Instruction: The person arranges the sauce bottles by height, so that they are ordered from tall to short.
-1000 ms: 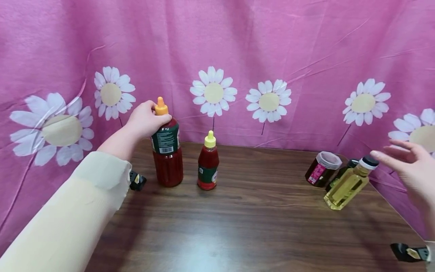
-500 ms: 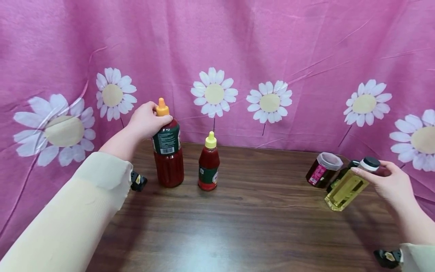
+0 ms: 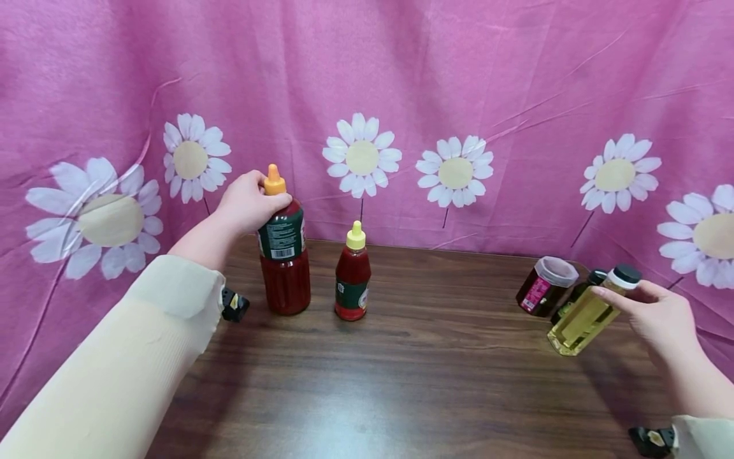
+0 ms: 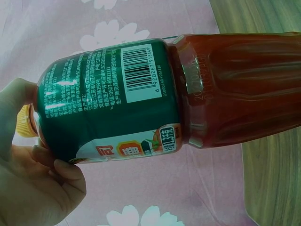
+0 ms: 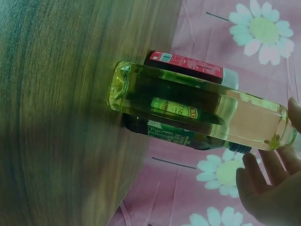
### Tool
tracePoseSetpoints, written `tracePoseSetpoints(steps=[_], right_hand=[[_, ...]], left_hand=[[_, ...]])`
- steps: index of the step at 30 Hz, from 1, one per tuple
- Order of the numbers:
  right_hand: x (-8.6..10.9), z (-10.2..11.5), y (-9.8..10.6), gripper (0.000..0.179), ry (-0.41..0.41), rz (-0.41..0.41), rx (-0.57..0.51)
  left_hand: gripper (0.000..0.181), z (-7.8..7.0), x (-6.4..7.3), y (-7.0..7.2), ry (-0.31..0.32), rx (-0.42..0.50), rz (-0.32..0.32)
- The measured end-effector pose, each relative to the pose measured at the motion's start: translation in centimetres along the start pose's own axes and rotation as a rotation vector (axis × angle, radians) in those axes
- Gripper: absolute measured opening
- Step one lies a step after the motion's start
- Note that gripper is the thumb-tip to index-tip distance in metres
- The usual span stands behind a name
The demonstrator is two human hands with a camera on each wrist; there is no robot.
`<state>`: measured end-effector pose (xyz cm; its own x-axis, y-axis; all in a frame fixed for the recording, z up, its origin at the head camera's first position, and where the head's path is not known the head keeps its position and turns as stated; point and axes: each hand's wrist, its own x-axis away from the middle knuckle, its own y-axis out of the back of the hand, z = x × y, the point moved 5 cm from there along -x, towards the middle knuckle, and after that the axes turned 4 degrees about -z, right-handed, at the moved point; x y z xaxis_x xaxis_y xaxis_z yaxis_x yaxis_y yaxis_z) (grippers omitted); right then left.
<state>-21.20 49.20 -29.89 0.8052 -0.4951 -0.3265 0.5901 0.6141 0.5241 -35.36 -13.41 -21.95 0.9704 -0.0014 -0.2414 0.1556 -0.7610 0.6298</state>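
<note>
My left hand (image 3: 243,204) grips a large ketchup bottle (image 3: 285,280) around its shoulder, just under the orange nozzle cap. This bottle stands upright on the wooden table; its green label and barcode face the left wrist camera, with the thumb and fingers (image 4: 70,176) at either side of the neck. At the right, my right hand (image 3: 665,319) holds a clear bottle of yellow oil (image 3: 582,322) near its neck, below the black cap. The thumb lies on the near side; the fingers (image 5: 256,172) reach behind. The oil bottle's base is close to the tabletop.
A smaller red sauce bottle (image 3: 352,280) with a yellow nozzle cap stands right of the ketchup. Behind the oil are a dark jar (image 3: 541,290) with a pink label and a dark green-labelled bottle (image 5: 171,134). A pink flowered curtain (image 3: 401,64) borders the table's back.
The right hand has come in from the right and taken hold of the oil bottle near its neck. The left hand and the ketchup bottle stay in place.
</note>
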Motion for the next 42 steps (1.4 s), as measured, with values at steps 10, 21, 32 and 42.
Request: tracePoseSetpoints(steps=[10,21,32,42], right_hand=[[0.3,0.7,0.0,0.021,0.001,0.008,0.082],[0.6,3.1,-0.9,0.025,0.053,0.064,0.15],[0.5,6.6,-2.2,0.028,0.092,0.125,0.133],[1.2,10.1,-3.8,0.02,0.175,0.173,0.077]], left_hand=[[0.047,-0.1,0.1,0.0,0.006,0.002,0.005],[0.047,-0.1,0.0,-0.1,0.001,0.002,0.003],[0.048,0.0,0.0,-0.1,0.013,0.005,0.002],[0.047,0.1,-0.1,-0.1,0.011,0.004,0.0]])
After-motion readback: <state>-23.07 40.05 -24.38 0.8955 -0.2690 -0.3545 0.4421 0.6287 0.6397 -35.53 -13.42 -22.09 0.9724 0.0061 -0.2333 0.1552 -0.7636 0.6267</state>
